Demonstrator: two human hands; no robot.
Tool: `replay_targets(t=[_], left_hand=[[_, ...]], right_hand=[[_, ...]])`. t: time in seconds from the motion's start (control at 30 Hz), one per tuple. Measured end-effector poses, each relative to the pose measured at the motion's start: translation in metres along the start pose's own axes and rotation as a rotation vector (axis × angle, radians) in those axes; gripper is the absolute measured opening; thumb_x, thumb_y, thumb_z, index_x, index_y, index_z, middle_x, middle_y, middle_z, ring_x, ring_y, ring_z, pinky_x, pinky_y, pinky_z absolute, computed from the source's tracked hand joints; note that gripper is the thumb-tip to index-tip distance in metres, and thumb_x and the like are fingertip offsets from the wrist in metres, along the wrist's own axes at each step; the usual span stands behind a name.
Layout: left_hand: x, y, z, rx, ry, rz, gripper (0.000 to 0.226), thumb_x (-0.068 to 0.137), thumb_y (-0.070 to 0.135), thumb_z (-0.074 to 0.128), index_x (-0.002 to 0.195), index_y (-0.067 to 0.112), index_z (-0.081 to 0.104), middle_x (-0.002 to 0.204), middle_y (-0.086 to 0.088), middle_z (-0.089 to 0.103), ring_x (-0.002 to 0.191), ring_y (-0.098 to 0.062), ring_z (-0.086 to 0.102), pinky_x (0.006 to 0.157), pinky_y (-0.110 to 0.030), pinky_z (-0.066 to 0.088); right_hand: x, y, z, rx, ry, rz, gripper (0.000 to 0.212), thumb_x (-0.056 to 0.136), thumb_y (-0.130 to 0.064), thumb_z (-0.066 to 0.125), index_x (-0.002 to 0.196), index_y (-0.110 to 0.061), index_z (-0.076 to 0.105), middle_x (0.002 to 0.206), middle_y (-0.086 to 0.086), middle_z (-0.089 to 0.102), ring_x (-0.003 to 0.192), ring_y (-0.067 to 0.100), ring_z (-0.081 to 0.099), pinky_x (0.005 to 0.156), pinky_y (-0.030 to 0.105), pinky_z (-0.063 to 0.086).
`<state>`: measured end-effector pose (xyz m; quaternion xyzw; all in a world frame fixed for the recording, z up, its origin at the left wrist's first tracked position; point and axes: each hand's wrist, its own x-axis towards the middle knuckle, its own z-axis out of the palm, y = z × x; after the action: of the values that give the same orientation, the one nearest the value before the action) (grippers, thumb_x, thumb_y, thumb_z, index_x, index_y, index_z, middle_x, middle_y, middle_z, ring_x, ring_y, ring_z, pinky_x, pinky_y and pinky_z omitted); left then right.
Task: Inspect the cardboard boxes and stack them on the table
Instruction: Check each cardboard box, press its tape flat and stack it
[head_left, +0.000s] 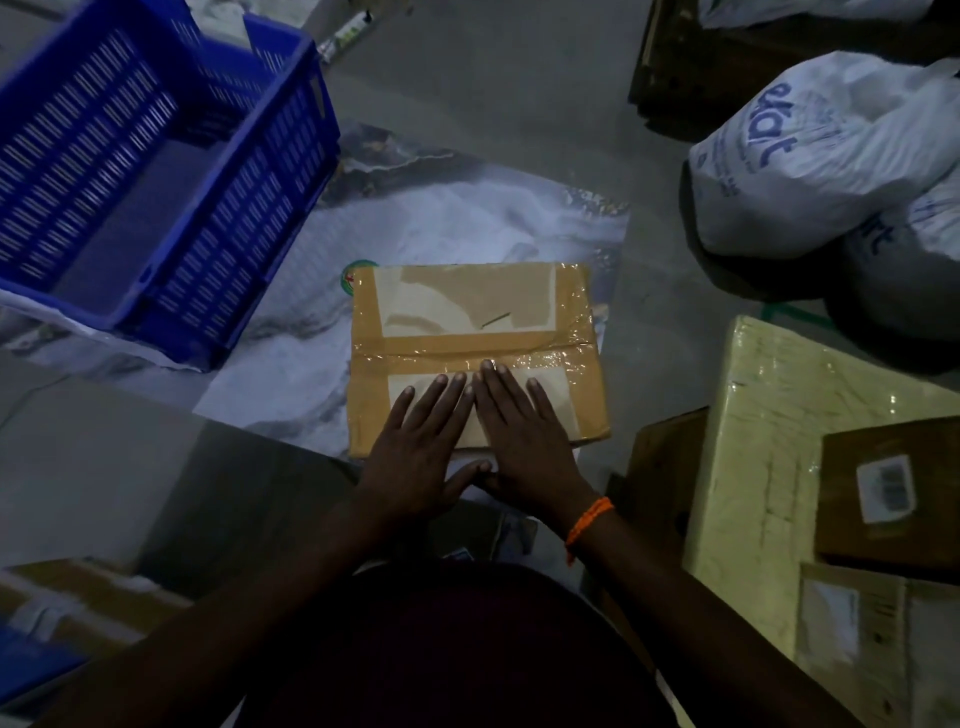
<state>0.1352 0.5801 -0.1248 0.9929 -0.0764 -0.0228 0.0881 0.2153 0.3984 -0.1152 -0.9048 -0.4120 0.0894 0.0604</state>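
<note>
A flat cardboard box (467, 322), sealed with brown and clear tape and bearing pale labels, lies on a marble-patterned sheet (426, 218) in the middle of the view. My left hand (415, 447) and my right hand (519, 436) lie side by side, palms down, with straight fingers pressing on the near half of the box top. An orange thread band circles my right wrist. At the right, a pale wrapped box (769, 467) carries a dark brown box (883, 499) with a barcode label.
A blue slotted plastic crate (156, 171) stands at the upper left. White printed sacks (831, 156) sit at the upper right beside a dark wooden crate (701, 67). More cardboard boxes lie at the lower left (78, 608) and the lower right (872, 649).
</note>
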Motion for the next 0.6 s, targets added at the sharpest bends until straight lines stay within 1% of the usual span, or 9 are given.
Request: replay_targets(t=[0.17, 0.2, 0.27, 0.33, 0.4, 0.5, 0.6], left_hand=[[0.002, 0.000, 0.000, 0.005, -0.030, -0.016, 0.090, 0.098, 0.074, 0.027, 0.161, 0.010, 0.024, 0.169, -0.010, 0.016, 0.157, -0.026, 0.014, 0.124, -0.051, 0.016], [0.003, 0.000, 0.001, 0.009, -0.032, -0.017, 0.091, 0.098, 0.075, 0.026, 0.161, 0.010, 0.024, 0.170, -0.010, 0.015, 0.157, -0.026, 0.013, 0.125, -0.051, 0.015], [0.003, -0.002, 0.002, 0.006, -0.024, -0.001, 0.091, 0.098, 0.075, 0.027, 0.162, 0.011, 0.023, 0.170, -0.009, 0.013, 0.158, -0.025, 0.011, 0.125, -0.052, 0.014], [0.001, -0.008, 0.002, 0.001, 0.014, 0.017, 0.085, 0.100, 0.072, 0.027, 0.161, 0.013, 0.026, 0.170, -0.010, 0.016, 0.157, -0.026, 0.014, 0.122, -0.057, 0.019], [-0.002, -0.018, -0.002, -0.006, 0.077, -0.030, 0.078, 0.103, 0.066, 0.023, 0.159, 0.012, 0.031, 0.168, -0.012, 0.021, 0.156, -0.029, 0.017, 0.120, -0.061, 0.020], [0.001, -0.038, -0.015, -0.018, 0.104, -0.154, 0.077, 0.104, 0.064, 0.018, 0.161, 0.013, 0.024, 0.170, -0.014, 0.013, 0.157, -0.030, 0.010, 0.124, -0.059, 0.010], [0.030, -0.061, -0.031, -0.021, 0.052, -0.186, 0.079, 0.102, 0.064, 0.020, 0.163, 0.014, 0.016, 0.171, -0.013, 0.008, 0.158, -0.030, 0.005, 0.124, -0.057, 0.010]], right_hand=[[0.004, 0.003, 0.003, -0.054, -0.059, 0.006, 0.103, 0.086, -0.063, 0.047, 0.164, -0.004, 0.014, 0.173, 0.018, 0.009, 0.160, 0.031, 0.009, 0.129, 0.053, 0.015], [0.005, 0.003, 0.002, -0.056, -0.061, 0.004, 0.103, 0.086, -0.064, 0.045, 0.164, -0.004, 0.015, 0.172, 0.018, 0.010, 0.160, 0.032, 0.010, 0.128, 0.054, 0.016], [0.005, 0.005, 0.001, -0.038, -0.046, -0.024, 0.100, 0.088, -0.068, 0.033, 0.163, -0.003, 0.019, 0.172, 0.019, 0.013, 0.160, 0.032, 0.011, 0.128, 0.054, 0.017], [0.001, 0.011, 0.001, 0.021, -0.013, -0.047, 0.099, 0.095, -0.074, 0.026, 0.163, -0.004, 0.020, 0.172, 0.016, 0.012, 0.160, 0.028, 0.008, 0.129, 0.050, 0.012], [-0.002, 0.020, -0.002, 0.060, 0.022, -0.011, 0.103, 0.095, -0.082, 0.023, 0.164, -0.005, 0.019, 0.172, 0.013, 0.009, 0.160, 0.024, 0.004, 0.129, 0.047, 0.007], [0.006, 0.043, -0.016, 0.054, 0.020, 0.085, 0.105, 0.095, -0.083, 0.019, 0.165, -0.006, 0.011, 0.173, 0.011, 0.000, 0.160, 0.024, -0.004, 0.129, 0.048, 0.003], [0.035, 0.067, -0.039, 0.084, 0.075, 0.152, 0.099, 0.097, -0.080, 0.016, 0.165, -0.009, 0.007, 0.173, 0.007, -0.003, 0.161, 0.021, -0.006, 0.129, 0.045, -0.001]])
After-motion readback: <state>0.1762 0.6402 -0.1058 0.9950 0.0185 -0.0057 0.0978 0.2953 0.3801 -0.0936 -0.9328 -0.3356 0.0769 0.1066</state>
